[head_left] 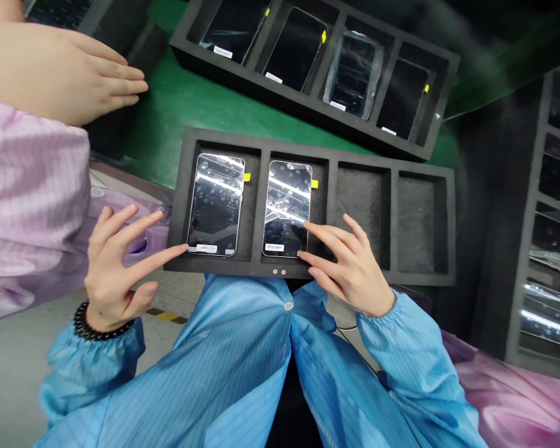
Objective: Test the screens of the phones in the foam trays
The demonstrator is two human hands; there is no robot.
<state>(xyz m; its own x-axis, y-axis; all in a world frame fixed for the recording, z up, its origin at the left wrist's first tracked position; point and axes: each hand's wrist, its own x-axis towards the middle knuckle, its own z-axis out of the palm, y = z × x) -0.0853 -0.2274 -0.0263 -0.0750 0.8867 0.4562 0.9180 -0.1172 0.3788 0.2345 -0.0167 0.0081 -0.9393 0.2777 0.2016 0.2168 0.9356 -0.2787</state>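
The left hand, a dark beaded band at its wrist, is open, its index fingertip at the lower corner of the leftmost phone screen. The right hand, open and grasping nothing, rests fingertips on the second phone screen. Both screens lie in separate compartments of a black foam tray.

Phones obstruct left compartments; right compartments open above.
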